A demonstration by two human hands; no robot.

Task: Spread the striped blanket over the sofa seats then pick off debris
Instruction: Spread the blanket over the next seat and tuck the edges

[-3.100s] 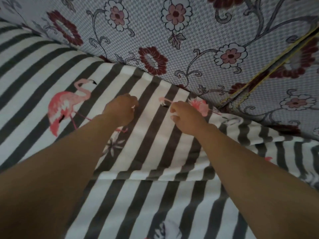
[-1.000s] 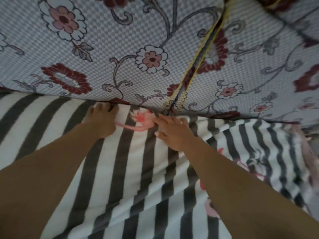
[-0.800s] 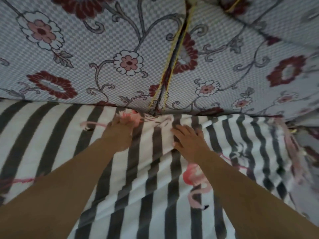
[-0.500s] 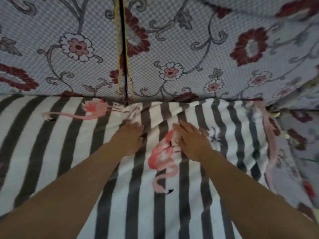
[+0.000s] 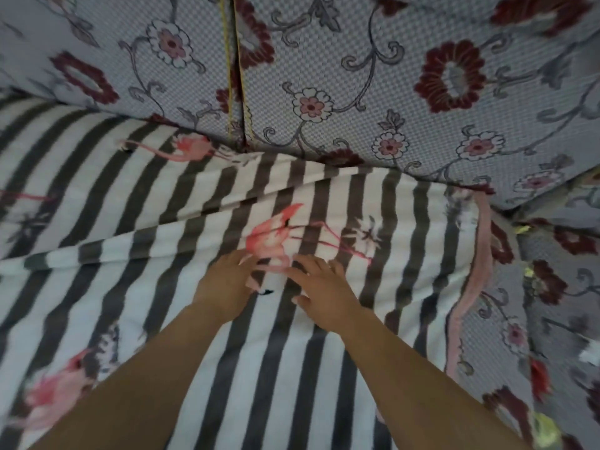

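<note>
Hands lie flat and side by side on the striped blanket [image 5: 207, 319], near the middle of the view. The left hand [image 5: 224, 284] rests palm down with its fingers straight and pointing to the far right, the fingertips touching the lower edge of a pink flamingo print [image 5: 271, 235]. The right hand [image 5: 324, 290] lies just beside it, palm down, fingers spread and straight, thumb held out toward the near side; its fingertips sit at the base of the same print. Neither hand pinches or grips any cloth; both press on the surface. Both forearms are bare and reach in from the near edge.

The blanket, in white and dark grey stripes, covers the sofa seats from the left edge across to the right, where its pink trimmed border [image 5: 470, 287] runs from far to near and leaves a strip of the floral seat cover [image 5: 552, 303] showing. A long fold [image 5: 162, 228] crosses the blanket from the left edge toward the far right, just beyond the hands. Another flamingo print [image 5: 181, 149] lies at the far edge by the backrest, and a blurred third one [image 5: 55, 394] sits near left.

The blanket's far edge meets the sofa back cushions [image 5: 357, 60], grey-blue with dark red and white flowers. A seam with yellow piping [image 5: 235, 76] divides the two cushions, far left of centre.
</note>
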